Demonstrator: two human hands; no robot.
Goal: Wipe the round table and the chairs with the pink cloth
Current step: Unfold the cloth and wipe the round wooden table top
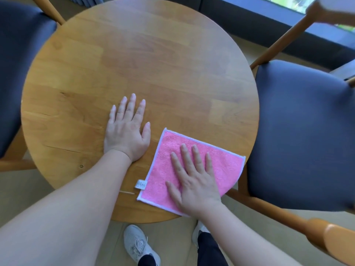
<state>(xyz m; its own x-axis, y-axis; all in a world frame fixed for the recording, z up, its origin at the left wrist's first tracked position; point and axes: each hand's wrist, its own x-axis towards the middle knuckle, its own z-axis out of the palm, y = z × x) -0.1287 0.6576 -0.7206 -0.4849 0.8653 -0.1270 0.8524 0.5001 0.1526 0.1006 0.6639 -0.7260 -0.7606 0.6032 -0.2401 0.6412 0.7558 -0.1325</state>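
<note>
Both hands flat, holding nothing: right hand (194, 181) pressing pink cloth (226, 166), left hand (126, 131) bracing table (134, 54). Sweep overlapping passes (cloth overhangs the near edge).

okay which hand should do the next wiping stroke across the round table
Right. The right hand already lies flat on the pink cloth at the round table's near right edge. The left hand rests on bare wood beside it.

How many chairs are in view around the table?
2. One chair at the table's left edge, one chair at its right. Both are cut off by the frame; others may stand out of view.
</note>
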